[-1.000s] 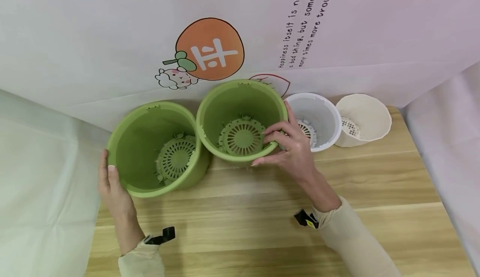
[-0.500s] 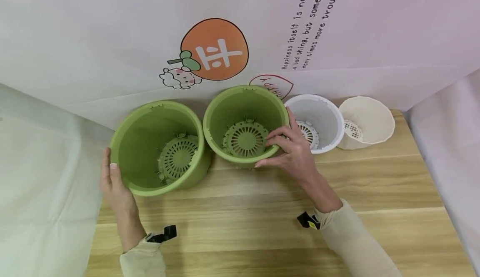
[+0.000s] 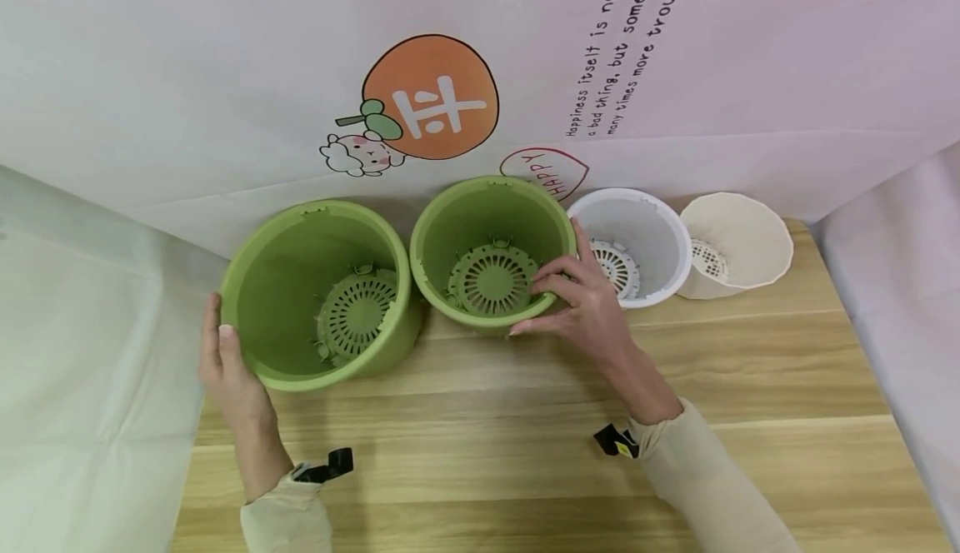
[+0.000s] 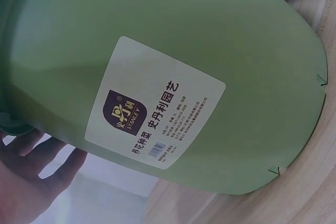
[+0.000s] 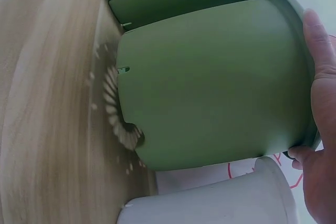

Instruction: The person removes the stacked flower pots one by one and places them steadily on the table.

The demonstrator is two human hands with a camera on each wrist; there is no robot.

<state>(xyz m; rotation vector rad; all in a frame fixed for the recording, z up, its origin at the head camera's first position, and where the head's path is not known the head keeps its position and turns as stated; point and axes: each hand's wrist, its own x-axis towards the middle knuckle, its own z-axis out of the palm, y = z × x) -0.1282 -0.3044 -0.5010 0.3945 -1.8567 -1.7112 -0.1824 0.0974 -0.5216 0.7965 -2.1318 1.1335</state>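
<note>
The larger green flowerpot (image 3: 360, 374) stands at the left of the row, its slotted base visible inside. My left hand (image 3: 234, 378) rests against its outer left side, thumb at the rim; in the left wrist view that hand (image 4: 31, 177) lies beside the pot's labelled wall (image 4: 252, 103). My right hand (image 3: 588, 307) grips the rim of the smaller green flowerpot (image 3: 491, 203), some fingers inside and the thumb outside. In the right wrist view this pot's base (image 5: 123, 93) is close to the wood, with slotted light patches beside it; whether it touches is unclear.
Right of the green pots stand a white pot (image 3: 648, 241) and a cream pot (image 3: 750, 241), close together in the row. A printed cloth (image 3: 712, 62) hangs behind them. Wooden tabletop (image 3: 480, 436) extends in front, with white cloth (image 3: 67, 353) at the left side.
My right hand has lowered the smaller green flowerpot, which looks smaller in the head view and sits slightly apart from the larger one. The head view has shifted slightly; my left hand keeps its place.
</note>
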